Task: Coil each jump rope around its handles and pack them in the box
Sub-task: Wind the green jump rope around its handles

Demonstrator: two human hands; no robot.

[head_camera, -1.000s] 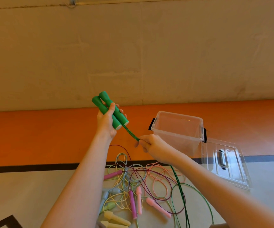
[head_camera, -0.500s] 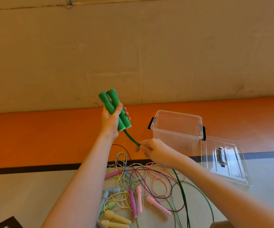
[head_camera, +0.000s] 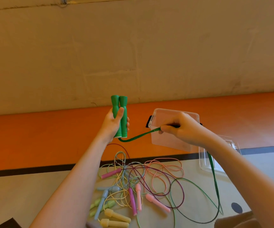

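Observation:
My left hand (head_camera: 112,124) grips the two green handles (head_camera: 120,116) together, upright, in front of the orange wall band. The green rope (head_camera: 138,137) runs from the handles' lower ends rightward to my right hand (head_camera: 180,127), which pinches it in front of the clear plastic box (head_camera: 174,140). From that hand the rope drops down to the floor at the right. The box stands open on the floor by the wall.
The clear lid (head_camera: 215,163) lies flat to the right of the box. A tangle of jump ropes (head_camera: 133,183) with pink, blue, yellow and light green handles lies on the floor below my hands. A cardboard edge (head_camera: 231,219) shows at the bottom right.
My left hand turned the green handles from tilted to upright. My right hand moved right and up along the rope, stretching it out in front of the box.

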